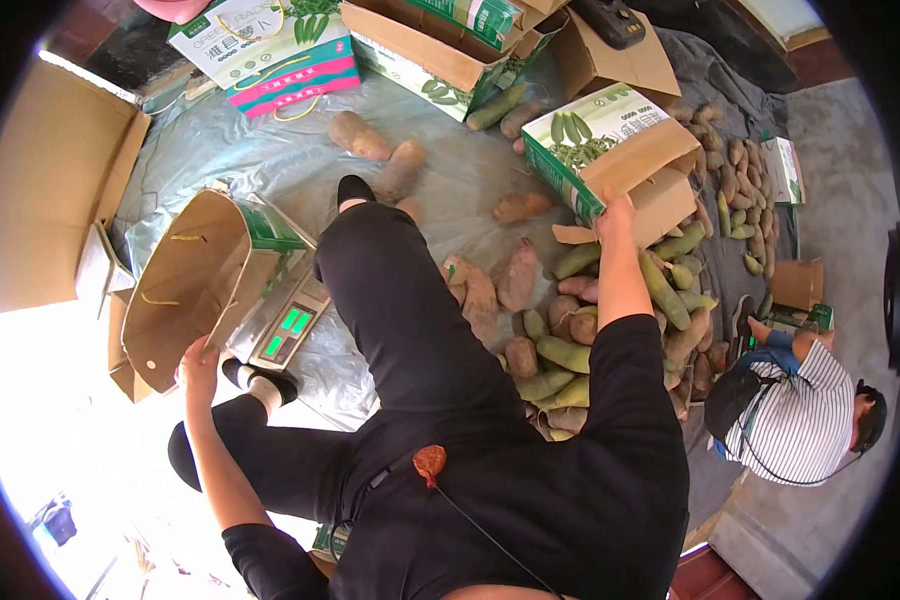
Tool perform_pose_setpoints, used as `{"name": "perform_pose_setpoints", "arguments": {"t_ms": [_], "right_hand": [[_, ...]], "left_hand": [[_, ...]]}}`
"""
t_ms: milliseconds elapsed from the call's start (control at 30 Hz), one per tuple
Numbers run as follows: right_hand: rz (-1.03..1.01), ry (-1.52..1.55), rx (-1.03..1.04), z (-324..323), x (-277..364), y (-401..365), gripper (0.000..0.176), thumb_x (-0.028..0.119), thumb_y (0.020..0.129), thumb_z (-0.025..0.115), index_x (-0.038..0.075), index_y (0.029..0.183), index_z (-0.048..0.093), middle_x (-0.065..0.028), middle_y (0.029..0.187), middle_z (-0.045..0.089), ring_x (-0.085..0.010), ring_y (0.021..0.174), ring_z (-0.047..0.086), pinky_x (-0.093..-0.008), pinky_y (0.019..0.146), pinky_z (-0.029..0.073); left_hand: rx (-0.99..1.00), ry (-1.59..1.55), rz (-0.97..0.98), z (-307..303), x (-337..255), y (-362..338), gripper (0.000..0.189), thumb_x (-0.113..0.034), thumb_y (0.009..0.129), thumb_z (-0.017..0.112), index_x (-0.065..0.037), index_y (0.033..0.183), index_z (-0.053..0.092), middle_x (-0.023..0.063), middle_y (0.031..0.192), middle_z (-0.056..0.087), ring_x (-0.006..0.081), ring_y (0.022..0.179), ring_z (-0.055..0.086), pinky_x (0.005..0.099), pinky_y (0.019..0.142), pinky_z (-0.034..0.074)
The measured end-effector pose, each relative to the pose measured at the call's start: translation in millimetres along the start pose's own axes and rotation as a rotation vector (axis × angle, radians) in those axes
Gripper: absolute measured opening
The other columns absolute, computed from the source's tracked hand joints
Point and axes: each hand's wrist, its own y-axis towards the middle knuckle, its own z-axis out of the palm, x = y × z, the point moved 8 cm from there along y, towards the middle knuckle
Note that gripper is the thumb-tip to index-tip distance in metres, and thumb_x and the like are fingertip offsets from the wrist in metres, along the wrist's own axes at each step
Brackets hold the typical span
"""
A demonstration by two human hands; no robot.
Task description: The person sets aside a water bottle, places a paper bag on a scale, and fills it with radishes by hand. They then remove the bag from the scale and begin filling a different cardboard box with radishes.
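Note:
On the left, an open carton [238,300] with yellow cord handles stands tilted on a digital scale [288,325] whose display glows green. My left hand [198,368] is closed on the carton's near rim. Over to the right, my right hand [615,217] grips the lower edge of a green-and-white radish box [595,140] with its brown flaps hanging open. That box sits over a pile of green radishes [660,285] and brownish, soil-covered roots. My right fingertips are partly hidden by the box edge.
Loose roots [400,170] lie on plastic sheeting [290,150]. Several printed boxes [295,75] stand at the back, and a large carton [45,190] at far left. A person in a striped shirt [792,425] crouches at right, beside a long root heap [745,190].

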Motion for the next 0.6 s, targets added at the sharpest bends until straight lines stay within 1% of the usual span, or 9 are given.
{"name": "perform_pose_setpoints", "arguments": {"t_ms": [67,100,167,300,367,433,500,567,600], "right_hand": [[-0.145,0.024,-0.023,10,21,-14,0.026,-0.001,0.088,0.051,0.003,0.113,0.052,-0.0106,0.104,0.060,-0.0246,0.090,0.060,-0.0421,0.076,0.050],[-0.146,0.024,-0.025,13,26,-20,0.026,-0.001,0.088,0.051,0.003,0.113,0.052,-0.0106,0.104,0.060,-0.0246,0.090,0.060,-0.0421,0.076,0.050],[-0.218,0.079,0.031,20,38,-34,0.029,0.000,0.085,0.054,-0.001,0.114,0.052,-0.0106,0.103,0.060,-0.0237,0.089,0.060,-0.0385,0.076,0.050],[-0.273,0.093,0.052,33,35,-62,0.029,0.000,0.085,0.054,-0.001,0.114,0.052,-0.0110,0.103,0.060,-0.0239,0.091,0.060,-0.0390,0.079,0.050],[-0.232,0.278,0.182,59,24,-81,0.027,0.001,0.086,0.054,0.000,0.113,0.051,-0.0104,0.102,0.060,-0.0240,0.092,0.059,-0.0396,0.080,0.050],[-0.135,0.316,0.221,78,-2,-81,0.025,0.005,0.090,0.051,0.003,0.114,0.047,-0.0126,0.108,0.058,-0.0281,0.094,0.059,-0.0479,0.081,0.050],[0.024,0.428,0.249,86,-57,-50,0.023,0.006,0.091,0.049,0.004,0.113,0.045,-0.0119,0.108,0.057,-0.0296,0.093,0.059,-0.0493,0.078,0.050],[0.255,0.135,0.032,81,-91,-57,0.022,0.010,0.093,0.049,0.004,0.113,0.045,-0.0105,0.106,0.057,-0.0285,0.091,0.059,-0.0466,0.074,0.051],[0.254,0.138,0.022,78,-94,-59,0.022,0.010,0.093,0.049,0.004,0.113,0.045,-0.0105,0.106,0.057,-0.0285,0.091,0.059,-0.0466,0.074,0.051]], "left_hand": [[0.004,0.018,-0.002,-1,-3,0,0.032,-0.025,0.080,0.057,-0.011,0.108,0.064,0.0109,0.104,0.065,0.0278,0.100,0.060,0.0373,0.090,0.042],[0.003,0.033,-0.005,-1,-3,0,0.031,-0.025,0.080,0.056,-0.011,0.107,0.064,0.0111,0.104,0.065,0.0279,0.099,0.060,0.0372,0.090,0.042],[-0.013,0.045,0.019,-2,-5,0,0.031,-0.025,0.081,0.056,-0.011,0.107,0.064,0.0112,0.104,0.065,0.0279,0.099,0.060,0.0371,0.090,0.042],[-0.078,0.095,0.056,-3,-9,-2,0.031,-0.024,0.081,0.056,-0.010,0.107,0.064,0.0118,0.103,0.065,0.0281,0.098,0.061,0.0372,0.090,0.041],[-0.070,0.077,0.059,-4,-10,-2,0.031,-0.024,0.081,0.056,-0.010,0.107,0.064,0.0120,0.103,0.065,0.0283,0.098,0.060,0.0372,0.089,0.042],[-0.056,0.061,0.067,-1,-10,-1,0.032,-0.024,0.081,0.057,-0.009,0.107,0.063,0.0123,0.103,0.065,0.0284,0.098,0.060,0.0372,0.089,0.042],[-0.075,0.080,0.069,1,-4,1,0.032,-0.024,0.081,0.057,-0.008,0.108,0.063,0.0129,0.104,0.064,0.0286,0.098,0.060,0.0373,0.088,0.042],[-0.079,0.085,0.075,4,0,2,0.032,-0.024,0.081,0.056,-0.008,0.108,0.063,0.0133,0.103,0.064,0.0288,0.098,0.060,0.0373,0.087,0.043],[-0.092,0.084,0.067,5,3,3,0.032,-0.024,0.081,0.056,-0.007,0.108,0.063,0.0137,0.103,0.064,0.0290,0.098,0.060,0.0374,0.087,0.043]]}}
